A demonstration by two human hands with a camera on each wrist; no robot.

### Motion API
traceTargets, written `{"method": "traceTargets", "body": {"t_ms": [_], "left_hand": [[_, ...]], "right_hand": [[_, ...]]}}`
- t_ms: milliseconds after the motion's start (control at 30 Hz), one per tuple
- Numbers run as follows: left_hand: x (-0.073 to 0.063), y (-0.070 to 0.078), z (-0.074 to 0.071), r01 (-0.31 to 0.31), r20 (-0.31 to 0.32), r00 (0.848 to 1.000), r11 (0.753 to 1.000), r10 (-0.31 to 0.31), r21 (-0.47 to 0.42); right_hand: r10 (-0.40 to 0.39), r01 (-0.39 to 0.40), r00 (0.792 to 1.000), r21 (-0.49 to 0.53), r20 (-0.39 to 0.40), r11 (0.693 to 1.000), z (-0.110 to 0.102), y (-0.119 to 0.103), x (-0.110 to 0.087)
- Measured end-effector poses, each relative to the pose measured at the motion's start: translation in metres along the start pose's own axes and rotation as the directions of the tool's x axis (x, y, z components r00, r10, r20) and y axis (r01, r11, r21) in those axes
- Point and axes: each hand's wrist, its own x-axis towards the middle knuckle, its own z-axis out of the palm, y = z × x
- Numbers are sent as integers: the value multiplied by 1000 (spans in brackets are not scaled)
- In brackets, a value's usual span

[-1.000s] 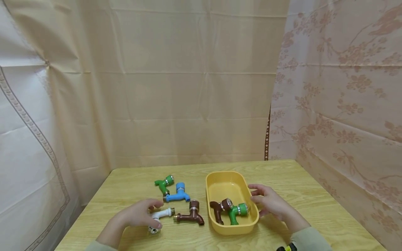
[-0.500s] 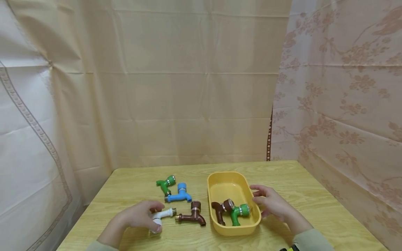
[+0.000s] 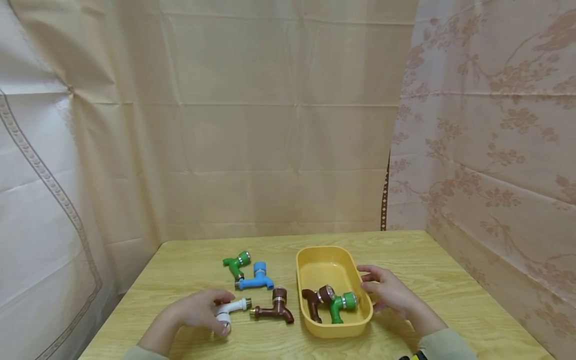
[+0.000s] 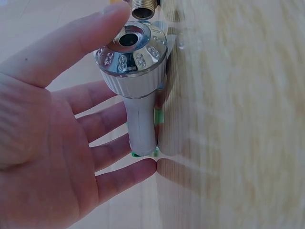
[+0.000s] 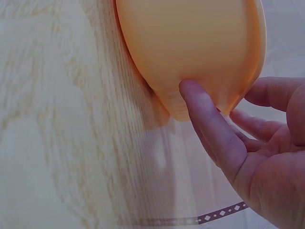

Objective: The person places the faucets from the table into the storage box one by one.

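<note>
In the head view my left hand [image 3: 198, 311] holds a white tap [image 3: 229, 307] on the table at the left. The left wrist view shows the thumb against the chrome-capped knob [image 4: 136, 62] and the other fingers along the tap's far side. My right hand [image 3: 389, 295] rests its fingers on the outer right side of a yellow plastic tray [image 3: 335, 330]. From the right wrist, the thumb [image 5: 205, 114] touches the tray's wall. Inside the tray lie a brown tap [image 3: 312, 302] and a green tap [image 3: 336, 309].
Right of the white tap lies another brown tap [image 3: 275, 311]. Behind it are a blue tap [image 3: 255, 281] and a second green tap [image 3: 235, 266], close together. The wood-grain table [image 3: 405, 250] ends at hanging curtains [image 3: 279, 150] behind and on both sides.
The white tap has turned a little under my left hand, its chrome knob face shifting. The right hand and tray stay in place; the whole view moves slightly.
</note>
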Motion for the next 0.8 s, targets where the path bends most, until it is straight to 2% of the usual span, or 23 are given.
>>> {"method": "traceTargets", "body": {"t_ms": [333, 500, 800], "left_hand": [[0, 4, 0, 11, -4, 1000, 1000, -11, 6], [1, 2, 1, 16, -3, 1000, 1000, -16, -19], [1, 0, 2, 1, -29, 1000, 1000, -1, 6]], "right_hand": [[-1, 1, 1000, 6, -6, 1000, 1, -1, -1], [-1, 1, 1000, 8, -2, 1000, 0, -1, -1], [1, -1, 1000, 0, 1, 1000, 0, 0, 0]]}}
